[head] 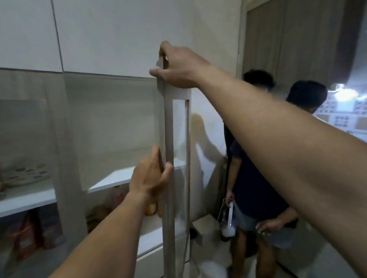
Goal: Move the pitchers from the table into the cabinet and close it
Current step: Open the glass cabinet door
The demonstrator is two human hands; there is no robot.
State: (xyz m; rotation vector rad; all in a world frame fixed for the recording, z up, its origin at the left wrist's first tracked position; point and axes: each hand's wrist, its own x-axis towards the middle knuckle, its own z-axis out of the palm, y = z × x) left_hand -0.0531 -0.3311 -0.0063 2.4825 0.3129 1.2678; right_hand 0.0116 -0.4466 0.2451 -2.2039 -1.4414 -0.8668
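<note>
The cabinet (114, 125) fills the left of the view, its glass door (168, 150) standing edge-on toward the camera. Two people (263, 177) stand just beyond the door on the right — one holds a white thing too blurred to name. The right hand (178, 66) grips the door's top corner; the left hand (150, 178) is wrapped around its edge lower down. Blurred plates (27, 173) sit on a white shelf (22, 200) — no pitchers can be made out.

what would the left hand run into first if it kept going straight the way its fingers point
Its fingers already wrap the cabinet door frame edge, so the left hand meets that door at once. Past it, up and to the right, the line seems to lead to the white wall, though depth is unclear.
</note>
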